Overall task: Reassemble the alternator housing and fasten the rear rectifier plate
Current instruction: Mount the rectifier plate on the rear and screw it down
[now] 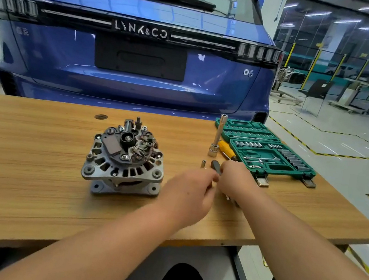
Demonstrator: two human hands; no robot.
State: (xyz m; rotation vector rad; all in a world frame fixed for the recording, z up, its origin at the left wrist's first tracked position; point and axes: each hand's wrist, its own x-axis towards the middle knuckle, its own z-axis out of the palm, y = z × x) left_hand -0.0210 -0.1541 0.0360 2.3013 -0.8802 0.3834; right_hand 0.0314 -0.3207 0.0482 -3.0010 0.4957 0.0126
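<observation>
The grey alternator [124, 159] stands on the wooden table [30, 163], rear end up, with its black rectifier parts and screws exposed. To its right my two hands meet over a black-handled tool [215, 164]. My right hand [237, 181] grips the tool; only the handle's end and a bit of metal under the wrist show. My left hand [190, 194] has its fingers curled, their tips pinching at the tool beside the right hand. What lies between the fingertips is hidden. A small loose socket [203, 164] stands just beyond the hands.
A tall socket on an extension [216, 136] stands upright behind the hands, next to a yellow-handled screwdriver [225, 147]. An open green socket case [267, 150] fills the table's far right corner. A blue car [138, 60] is parked close behind the table.
</observation>
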